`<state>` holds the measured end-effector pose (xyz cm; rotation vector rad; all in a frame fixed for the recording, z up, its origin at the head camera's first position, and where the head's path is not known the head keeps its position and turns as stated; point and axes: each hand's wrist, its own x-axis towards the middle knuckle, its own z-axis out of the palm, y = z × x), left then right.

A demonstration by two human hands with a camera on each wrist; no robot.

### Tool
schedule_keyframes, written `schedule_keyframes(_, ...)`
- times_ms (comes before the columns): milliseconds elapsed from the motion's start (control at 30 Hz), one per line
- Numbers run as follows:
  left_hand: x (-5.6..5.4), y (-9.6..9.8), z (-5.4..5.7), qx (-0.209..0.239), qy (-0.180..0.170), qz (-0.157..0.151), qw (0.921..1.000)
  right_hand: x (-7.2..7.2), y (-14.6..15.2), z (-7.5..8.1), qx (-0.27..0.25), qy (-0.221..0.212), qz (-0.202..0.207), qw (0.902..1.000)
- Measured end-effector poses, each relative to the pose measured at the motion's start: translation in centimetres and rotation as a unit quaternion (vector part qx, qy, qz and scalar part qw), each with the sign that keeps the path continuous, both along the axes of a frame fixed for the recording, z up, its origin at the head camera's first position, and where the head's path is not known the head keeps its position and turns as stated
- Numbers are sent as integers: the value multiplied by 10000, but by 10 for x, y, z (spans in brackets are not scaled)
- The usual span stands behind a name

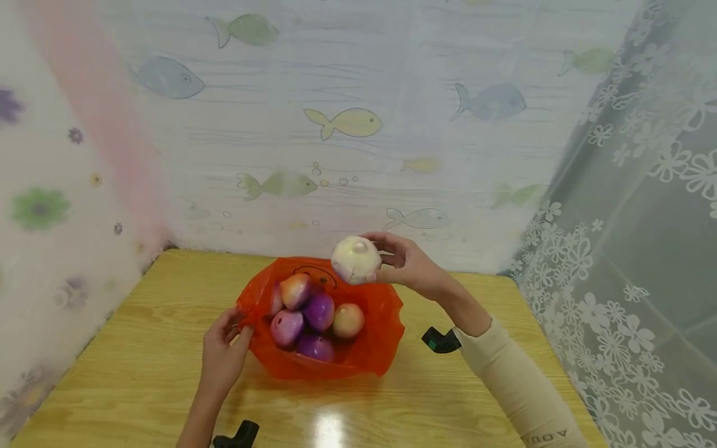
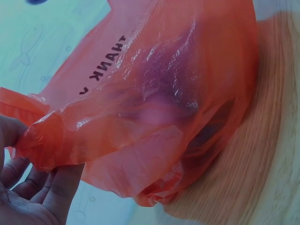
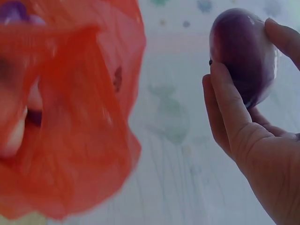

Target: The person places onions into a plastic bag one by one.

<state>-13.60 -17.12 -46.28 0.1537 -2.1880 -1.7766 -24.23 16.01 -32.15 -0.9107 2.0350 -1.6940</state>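
A red plastic bag (image 1: 383,336) sits wide-mouthed on the table, holding several round, glossy fruits (image 1: 318,311) in purple, pink and orange-cream. My left hand (image 1: 225,351) pinches the gathered left rim of the bag between thumb and fingers; in the left wrist view dark print shows on the film. My right hand (image 1: 411,264) holds one round fruit (image 1: 354,258) above the bag's far right rim. Its cream side with a small knob faces the head camera. In the right wrist view the same fruit (image 3: 241,51) shows a dark purple side, gripped between thumb and fingers.
The wood-grain table (image 1: 140,348) carries the bag. Behind it hangs a pale curtain (image 1: 358,74) with fish drawings, and at the right a sheer one (image 1: 627,311) with white flowers. Black wrist pieces (image 1: 441,340) show beside the forearms.
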Motion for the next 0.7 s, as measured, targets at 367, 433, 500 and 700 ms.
schedule_keyframes(367,1,3,8,53,3,-28,10000,-1,-63,-28,1100,255,665,9914)
schedule_keyframes(433,1,3,9,100,-29,-77,9999,-4,-72,-36,1209,260,779,9893)
schedule_keyframes(500,1,5,10,192,-5,-108,9998,-8,-81,-43,1343,387,881,9862)
schedule_keyframes(700,3,8,11,383,255,-77,9989,-19,-102,-57,1681,804,1017,9772)
